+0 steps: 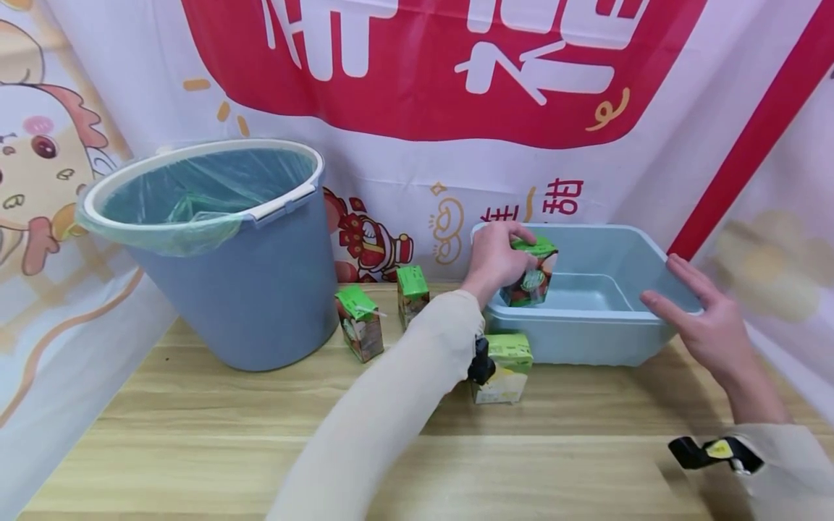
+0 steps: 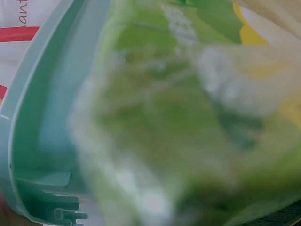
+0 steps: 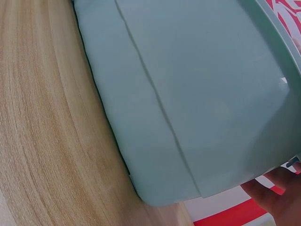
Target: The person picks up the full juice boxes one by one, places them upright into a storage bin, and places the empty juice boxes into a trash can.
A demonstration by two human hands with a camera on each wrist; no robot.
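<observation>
My left hand [image 1: 498, 260] grips a small drink carton [image 1: 536, 271] with a green top and dark printed sides. It holds the carton inside the left end of the light blue basin [image 1: 586, 336]. Close by the left wrist stands a larger yellow-green carton [image 1: 511, 351], whose blurred wrapped surface fills much of the left wrist view. At the basin's right end is my right hand [image 1: 713, 329], fingers extended along the rim and thumb over the front corner. In the right wrist view, fingers [image 3: 263, 193] of that hand show beside the basin's end wall.
Two more green-topped cartons stand left of the left forearm, a nearer carton [image 1: 360, 325] and a farther carton [image 1: 413, 293]. A blue-grey bucket [image 1: 254, 289] with a clear liner stands at the left. Printed cloth [image 1: 404, 174] hangs behind the wooden table [image 1: 195, 434].
</observation>
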